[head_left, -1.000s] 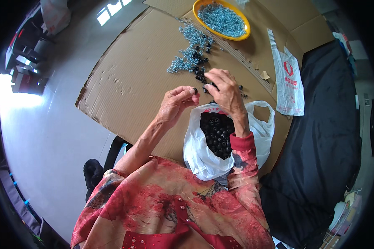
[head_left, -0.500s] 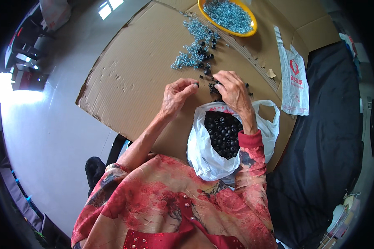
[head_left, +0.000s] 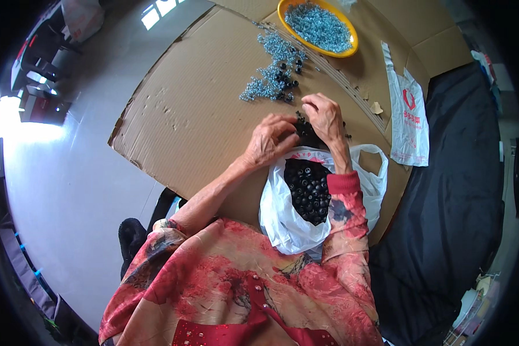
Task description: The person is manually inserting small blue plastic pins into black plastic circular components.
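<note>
Above the far edge of a white plastic bag point(head_left: 277, 213), both my hands are close together. My left hand point(head_left: 269, 140) reaches rightward with curved fingers and thumb apart; I see nothing held in it. Its fingertips are beside a heap of small black pieces point(head_left: 308, 135) on the cardboard. My right hand point(head_left: 326, 120) is closed, fingers bent in and tips pressed together; whatever is in them is hidden. Within the bag's mouth lie many round black parts with holes, like caps or beads point(head_left: 309, 190). My right forearm passes over the bag's right side.
A cardboard sheet point(head_left: 184, 115) forms the work surface. Farther off lie loose blue-grey small pieces point(head_left: 265, 83) mixed with black parts point(head_left: 285, 78). A yellow bowl point(head_left: 281, 20) holds more blue-grey pieces. To the right are a flat white bag point(head_left: 408, 118) and black cloth point(head_left: 444, 202).
My left hand has moved right toward the black heap, and its pinch on a small black piece has loosened. The right hand's fingers have curled in more. The view has shifted slightly.
</note>
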